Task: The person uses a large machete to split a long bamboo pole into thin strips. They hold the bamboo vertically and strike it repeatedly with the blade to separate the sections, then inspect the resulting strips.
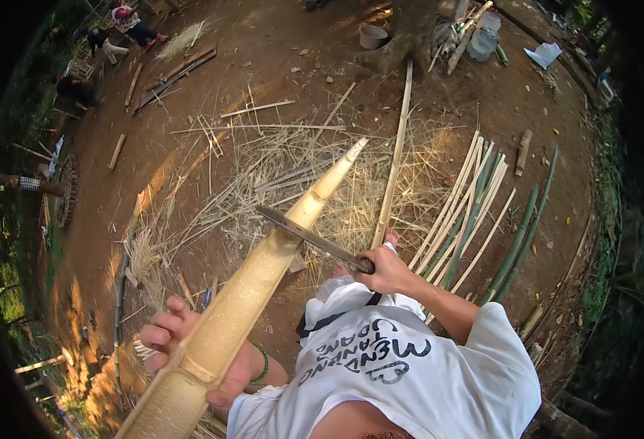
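Observation:
A long split bamboo piece (241,296), pale and hollowed on its upper face, runs slantwise from the lower left to a narrow tip near the middle. My left hand (172,328) grips it from beneath, fingers curled up past its left edge. A green bracelet circles that wrist. In my right hand (393,269) is the dark handle of a machete (318,240). Its blade lies across the bamboo at a node, pointing left; the cutting edge's exact contact cannot be made out.
Bamboo shavings (263,172) litter the brown ground ahead. Thin bamboo strips (457,208) lie to the right, beside green bamboo poles (519,241). One long bamboo slat (396,154) reaches toward a tree base (402,55). A bucket (372,36) stands there. People (128,22) are at the far left.

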A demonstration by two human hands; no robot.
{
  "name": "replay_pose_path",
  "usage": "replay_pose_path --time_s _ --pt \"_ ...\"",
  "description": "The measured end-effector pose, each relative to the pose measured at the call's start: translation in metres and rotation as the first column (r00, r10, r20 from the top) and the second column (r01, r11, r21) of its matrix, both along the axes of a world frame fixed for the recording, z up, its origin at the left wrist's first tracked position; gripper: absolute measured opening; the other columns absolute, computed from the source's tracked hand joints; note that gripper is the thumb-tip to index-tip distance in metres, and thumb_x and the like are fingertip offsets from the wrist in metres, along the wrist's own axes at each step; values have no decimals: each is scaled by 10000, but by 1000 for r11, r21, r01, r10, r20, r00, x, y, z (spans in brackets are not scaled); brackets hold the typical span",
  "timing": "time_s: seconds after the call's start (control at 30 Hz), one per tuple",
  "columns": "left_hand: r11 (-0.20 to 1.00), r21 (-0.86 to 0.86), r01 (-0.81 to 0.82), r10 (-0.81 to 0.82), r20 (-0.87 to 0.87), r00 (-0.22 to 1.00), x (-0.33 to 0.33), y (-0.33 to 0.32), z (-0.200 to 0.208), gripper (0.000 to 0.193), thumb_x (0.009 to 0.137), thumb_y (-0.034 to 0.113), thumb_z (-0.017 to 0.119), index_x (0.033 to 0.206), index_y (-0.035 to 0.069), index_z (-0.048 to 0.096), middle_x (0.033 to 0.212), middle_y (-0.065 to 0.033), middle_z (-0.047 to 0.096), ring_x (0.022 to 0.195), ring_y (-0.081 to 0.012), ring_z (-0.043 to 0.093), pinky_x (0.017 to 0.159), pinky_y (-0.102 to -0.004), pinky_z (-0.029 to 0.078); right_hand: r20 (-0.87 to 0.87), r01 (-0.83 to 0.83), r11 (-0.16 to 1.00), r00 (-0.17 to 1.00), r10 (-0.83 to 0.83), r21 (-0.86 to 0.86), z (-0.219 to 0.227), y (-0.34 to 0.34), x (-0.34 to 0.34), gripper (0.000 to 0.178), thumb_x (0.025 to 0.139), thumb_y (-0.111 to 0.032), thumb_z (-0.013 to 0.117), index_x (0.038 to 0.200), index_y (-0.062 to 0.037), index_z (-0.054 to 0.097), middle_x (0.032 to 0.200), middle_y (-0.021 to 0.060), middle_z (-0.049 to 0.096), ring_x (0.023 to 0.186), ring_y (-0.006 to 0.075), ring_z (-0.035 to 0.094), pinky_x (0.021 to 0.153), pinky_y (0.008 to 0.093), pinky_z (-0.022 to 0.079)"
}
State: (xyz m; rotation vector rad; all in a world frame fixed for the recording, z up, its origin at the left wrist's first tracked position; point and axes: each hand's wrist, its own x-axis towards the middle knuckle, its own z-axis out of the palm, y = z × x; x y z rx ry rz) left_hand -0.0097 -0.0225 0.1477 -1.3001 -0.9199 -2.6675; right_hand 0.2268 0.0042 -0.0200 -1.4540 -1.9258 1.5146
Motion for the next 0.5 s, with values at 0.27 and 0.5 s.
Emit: replay_pose_path --time_s 0.27,0.5 --pt "835 -49 549 -551 -72 832 -47 -23 -21 537 941 436 564 1268 15 499 1133 -121 495 784 -244 570 785 -413 458 -76 -27 993 996 36 114 24 -1 -3 226 752 -206 695 818 9 677 561 164 563 519 331 576 553 416 450" --pt "814 -71 577 -580 -177 796 -36 -12 -17 628 940 670 495 1011 47 536 758 -49 496 494 -168 509 517 -326 464 -229 42 976 973 8 213 23 -11 -17 181 729 -158 713 811 -1 674 563 157 563 498 313 572 522 395 447"
